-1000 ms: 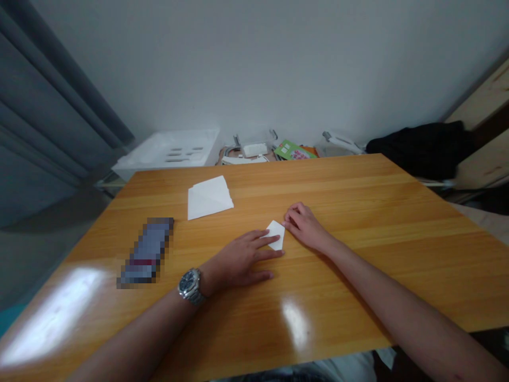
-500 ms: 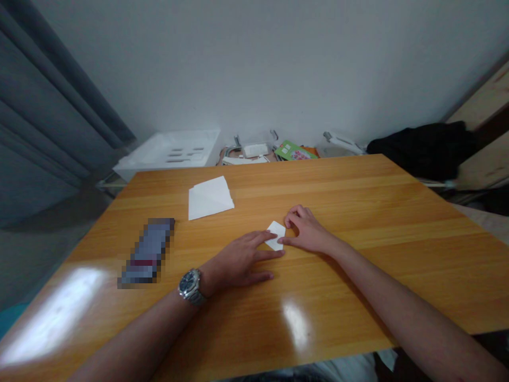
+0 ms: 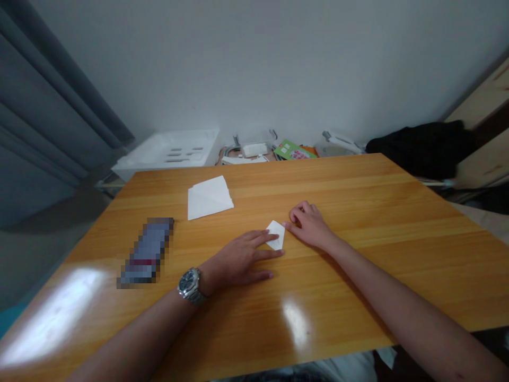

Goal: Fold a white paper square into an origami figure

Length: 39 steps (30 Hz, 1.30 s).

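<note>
The small white folded paper (image 3: pixel 277 228) lies flat on the shiny wood tabletop (image 3: pixel 358 196), between the two hands. One corner points away from the person, toward the wall (image 3: pixel 278 69), and leans a tiny bit left. Another corner points right, at the right thumb. The paper looks longest from its far corner to its near end, but fingers hide some of the left side, so this is hard to tell. The left hand (image 3: pixel 242 257) has its fingers open and spread, with a fingertip flat on the paper. The right hand (image 3: pixel 310 226) has curled fingers, and its thumb sticks out apart from them, pinching nothing; its tip is at the paper's right corner. A bigger white sheet (image 3: pixel 210 198) lies farther back, to the left.
</note>
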### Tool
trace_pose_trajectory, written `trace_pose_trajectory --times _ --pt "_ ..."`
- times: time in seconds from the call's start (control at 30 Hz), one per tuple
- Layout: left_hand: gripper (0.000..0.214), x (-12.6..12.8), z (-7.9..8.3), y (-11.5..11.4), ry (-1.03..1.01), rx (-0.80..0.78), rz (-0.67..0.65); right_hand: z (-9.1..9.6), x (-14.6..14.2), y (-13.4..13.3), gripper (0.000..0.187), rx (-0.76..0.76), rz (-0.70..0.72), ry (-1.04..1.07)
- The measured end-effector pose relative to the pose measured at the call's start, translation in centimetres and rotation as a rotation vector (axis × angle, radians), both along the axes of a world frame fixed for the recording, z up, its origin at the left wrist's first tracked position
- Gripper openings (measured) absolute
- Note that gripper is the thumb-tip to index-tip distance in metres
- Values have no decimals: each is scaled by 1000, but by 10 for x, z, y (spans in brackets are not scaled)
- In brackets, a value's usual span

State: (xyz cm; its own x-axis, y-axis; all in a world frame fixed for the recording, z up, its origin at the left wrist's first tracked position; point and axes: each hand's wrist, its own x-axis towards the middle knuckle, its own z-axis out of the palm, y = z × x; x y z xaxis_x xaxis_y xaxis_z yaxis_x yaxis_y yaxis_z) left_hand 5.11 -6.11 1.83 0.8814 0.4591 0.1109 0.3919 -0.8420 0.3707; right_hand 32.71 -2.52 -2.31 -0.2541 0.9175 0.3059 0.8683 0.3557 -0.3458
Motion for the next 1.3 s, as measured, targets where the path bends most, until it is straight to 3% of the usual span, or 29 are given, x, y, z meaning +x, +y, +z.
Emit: trace_pose_trajectory --times 0.57,0.9,1.13,1.3 --pt "50 4 -2 -1 90 89 62 4 -1 -2 23 31 39 40" --pt "51 6 6 -10 110 100 82 14 -5 -6 14 14 218 139" --pt "54 6 6 -10 123 118 65 11 -3 -6 22 34 349 141" --pt "58 6 0 -5 106 149 48 11 -4 -6 24 47 367 124"
